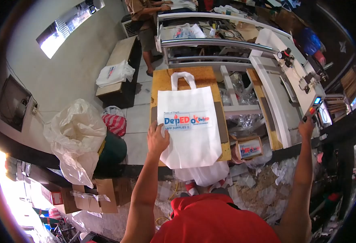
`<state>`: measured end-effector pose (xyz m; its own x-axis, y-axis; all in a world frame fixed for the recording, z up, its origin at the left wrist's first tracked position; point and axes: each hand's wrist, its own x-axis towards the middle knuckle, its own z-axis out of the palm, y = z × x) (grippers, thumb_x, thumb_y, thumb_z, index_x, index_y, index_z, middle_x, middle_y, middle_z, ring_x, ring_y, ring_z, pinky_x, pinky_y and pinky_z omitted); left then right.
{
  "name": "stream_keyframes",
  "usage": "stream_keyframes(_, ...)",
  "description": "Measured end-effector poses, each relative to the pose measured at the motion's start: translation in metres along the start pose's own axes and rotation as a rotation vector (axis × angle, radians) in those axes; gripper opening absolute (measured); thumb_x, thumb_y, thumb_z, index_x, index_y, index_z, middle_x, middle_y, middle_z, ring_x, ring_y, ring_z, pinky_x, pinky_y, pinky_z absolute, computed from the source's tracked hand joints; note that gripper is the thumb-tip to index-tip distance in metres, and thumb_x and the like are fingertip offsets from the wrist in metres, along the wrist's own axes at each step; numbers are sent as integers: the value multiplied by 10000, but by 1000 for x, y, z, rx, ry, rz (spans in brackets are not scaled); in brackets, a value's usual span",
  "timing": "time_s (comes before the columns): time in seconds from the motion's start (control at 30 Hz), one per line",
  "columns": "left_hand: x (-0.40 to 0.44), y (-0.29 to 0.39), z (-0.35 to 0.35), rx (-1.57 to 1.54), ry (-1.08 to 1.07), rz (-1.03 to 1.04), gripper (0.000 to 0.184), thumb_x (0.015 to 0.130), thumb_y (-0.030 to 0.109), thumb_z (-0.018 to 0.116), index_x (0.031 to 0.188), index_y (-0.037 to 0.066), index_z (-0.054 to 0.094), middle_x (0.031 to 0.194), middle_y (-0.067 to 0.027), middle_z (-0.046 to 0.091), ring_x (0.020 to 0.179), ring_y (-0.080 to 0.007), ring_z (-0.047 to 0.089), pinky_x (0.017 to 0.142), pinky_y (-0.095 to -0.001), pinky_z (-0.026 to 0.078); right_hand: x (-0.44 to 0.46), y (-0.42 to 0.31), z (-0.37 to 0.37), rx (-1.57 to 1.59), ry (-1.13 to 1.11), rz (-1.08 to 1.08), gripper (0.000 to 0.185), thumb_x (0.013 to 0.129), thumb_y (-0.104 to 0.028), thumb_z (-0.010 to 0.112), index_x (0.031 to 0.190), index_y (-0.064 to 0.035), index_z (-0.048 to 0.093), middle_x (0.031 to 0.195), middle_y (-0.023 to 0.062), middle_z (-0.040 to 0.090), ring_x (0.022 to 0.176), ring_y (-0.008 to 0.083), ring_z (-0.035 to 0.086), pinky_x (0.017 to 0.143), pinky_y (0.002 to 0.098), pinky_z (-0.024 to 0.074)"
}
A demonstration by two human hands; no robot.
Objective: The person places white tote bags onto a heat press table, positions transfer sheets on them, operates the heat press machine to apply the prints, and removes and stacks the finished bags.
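Observation:
A white cloth tote bag [192,150] with a looped handle lies flat on a yellow wooden board [159,83]. Its front carries blue and red "DepED" lettering, partly covered by a clear rectangular sheet [177,121]. My left hand [157,137] rests on the bag's left edge, fingers stretched out over the cloth. Far to the right, my right hand [306,126] is closed at the control end of a white press machine [267,44], just below a red and yellow knob [312,110] and a small lit display [317,100]. What its fingers hold there is mostly hidden.
White cloth [202,173] hangs below the board. A small box with printed pieces [250,149] sits to its right. On the left are a green bin [115,150], a large plastic bag [75,135] and a bench [119,54]. Another person [145,24] stands behind. Scraps litter the floor.

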<state>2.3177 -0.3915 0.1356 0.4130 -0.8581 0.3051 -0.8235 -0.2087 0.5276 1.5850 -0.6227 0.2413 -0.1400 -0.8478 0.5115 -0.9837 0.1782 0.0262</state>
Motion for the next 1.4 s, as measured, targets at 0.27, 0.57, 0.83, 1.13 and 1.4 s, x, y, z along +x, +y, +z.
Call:
stream_keyframes(0.27, -1, -5, 4, -50, -7, -29, 400, 916, 222, 643, 1263, 24, 640, 1437, -222, 526, 1322, -413, 488, 1108, -498, 398, 0, -2, -3, 45, -60, 42, 475, 806, -158, 722, 1235, -20, 574, 1220, 173, 630, 1178, 368, 590, 1034, 528, 401)
stream_keyframes(0.57, -1, -26, 17, -306, 141, -33, 334, 930, 119, 600, 1242, 0, 598, 1235, -233, 630, 1171, -420, 585, 1003, -479, 471, 5, -10, -14, 0, -166, 70, 455, 843, -173, 692, 1265, -41, 583, 1252, 185, 618, 1175, 396, 585, 1026, 515, 428)
stream_keyframes(0.83, -9, -25, 20, -299, 158, -40, 318, 923, 97, 588, 1224, -3, 599, 1202, -232, 646, 1147, -419, 597, 983, -471, 485, -24, -36, -37, 12, -53, -28, 332, 843, -240, 677, 1144, -98, 672, 1097, 147, 689, 1101, 404, 612, 937, 536, 485)
stream_keyframes(1.13, -8, -26, 16, -364, 145, -119, 344, 918, 100, 572, 1247, 9, 609, 1180, -223, 668, 1130, -418, 619, 999, -473, 483, -76, -153, -119, 112, 68, -300, 283, 858, -372, 739, 886, -98, 675, 955, 131, 679, 1011, 352, 591, 879, 549, 402)
stream_keyframes(1.4, -18, -37, -11, -484, 187, -271, 306, 1022, 125, 479, 1267, -16, 596, 1187, -163, 683, 1095, -261, 655, 970, -365, 495, -131, -243, -139, 621, 36, -634, 318, 885, -321, 750, 740, -79, 602, 710, 78, 607, 753, 312, 605, 758, 464, 410)
